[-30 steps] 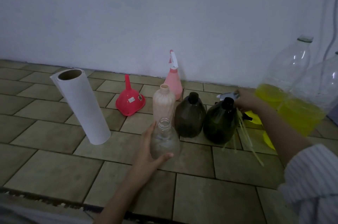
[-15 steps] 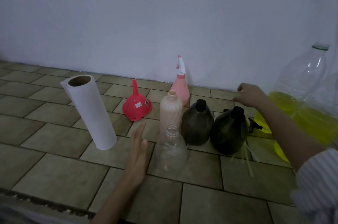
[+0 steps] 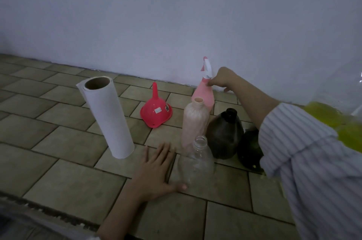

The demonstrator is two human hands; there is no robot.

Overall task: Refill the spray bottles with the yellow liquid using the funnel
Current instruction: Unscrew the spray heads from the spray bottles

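On the tiled floor (image 3: 58, 171), the left hand (image 3: 156, 169) lies flat, fingers straight; the right hand (image 3: 222, 79) pinches the pink spray bottle (image 3: 203, 94) near the wall.

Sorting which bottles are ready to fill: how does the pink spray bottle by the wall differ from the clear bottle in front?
The pink spray bottle is opaque, the clear bottle see-through. The pink one wears its spray head, gripped at the neck by the right hand; the clear one's mouth is open. Both stand upright.

Matt paper roll (image 3: 106, 116), glossy red plastic funnel (image 3: 156, 112), clear plastic bottle (image 3: 196, 160), matt tile floor (image 3: 64, 141).
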